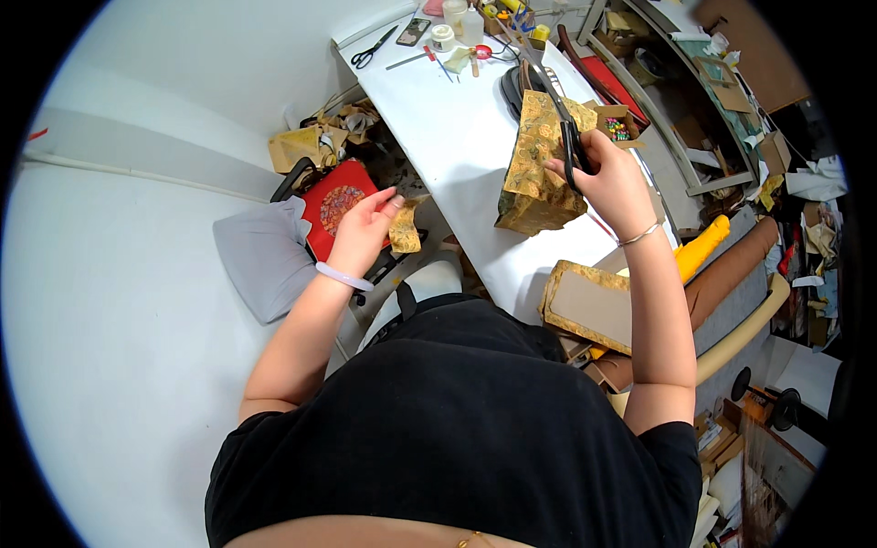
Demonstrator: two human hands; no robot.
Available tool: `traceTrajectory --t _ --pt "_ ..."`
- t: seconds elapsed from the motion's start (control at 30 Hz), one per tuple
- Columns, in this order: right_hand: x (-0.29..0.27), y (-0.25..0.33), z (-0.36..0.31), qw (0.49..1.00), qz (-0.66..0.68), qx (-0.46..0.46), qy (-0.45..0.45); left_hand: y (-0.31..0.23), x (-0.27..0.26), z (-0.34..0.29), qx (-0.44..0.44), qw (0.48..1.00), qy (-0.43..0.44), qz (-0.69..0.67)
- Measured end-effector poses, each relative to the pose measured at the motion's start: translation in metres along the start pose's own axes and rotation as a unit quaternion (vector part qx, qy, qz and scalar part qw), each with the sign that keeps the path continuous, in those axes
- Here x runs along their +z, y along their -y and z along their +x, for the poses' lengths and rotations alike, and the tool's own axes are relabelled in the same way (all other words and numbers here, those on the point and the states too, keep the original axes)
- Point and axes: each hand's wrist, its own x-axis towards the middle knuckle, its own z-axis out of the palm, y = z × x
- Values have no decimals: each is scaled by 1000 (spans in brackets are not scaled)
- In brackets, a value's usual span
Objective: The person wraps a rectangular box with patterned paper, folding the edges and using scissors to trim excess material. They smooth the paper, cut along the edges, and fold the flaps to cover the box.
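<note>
My right hand [614, 181] grips a pair of black-handled scissors [568, 132], its fingers through the loops and the blades pointing up and away over the table. Beneath the scissors, a box-like piece covered in gold patterned material [533, 173] sits on the white table [457, 173]. Off the table's left edge, my left hand [364, 230] is closed at the fingertips on a small scrap of the same gold patterned material [405, 234], which hangs down beside the fingers. Part of the box-like piece is hidden behind the scissors and my right hand.
A second pair of scissors [373, 48], a phone [414, 33] and a jar [442, 37] lie at the table's far end. A gold-edged panel [589, 306] rests near my right forearm. To the left are a red patterned cushion [336, 205] and grey cloth [262, 248].
</note>
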Motion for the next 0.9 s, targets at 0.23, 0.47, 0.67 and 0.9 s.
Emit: traceTrajectory --t 0.23,0.47,0.67,0.9 --pt "-3 0 0 999 -36 -6 0 -6 13 -24 119 967 70 215" --pt "0 -4 0 998 -56 -7 6 -15 10 -29 293 793 36 533" --pt "1 -8 1 998 -62 -17 -3 -25 11 -30 311 824 -2 473" --pt "-1 -4 0 998 -56 0 -4 -29 -3 -16 213 950 -46 222"
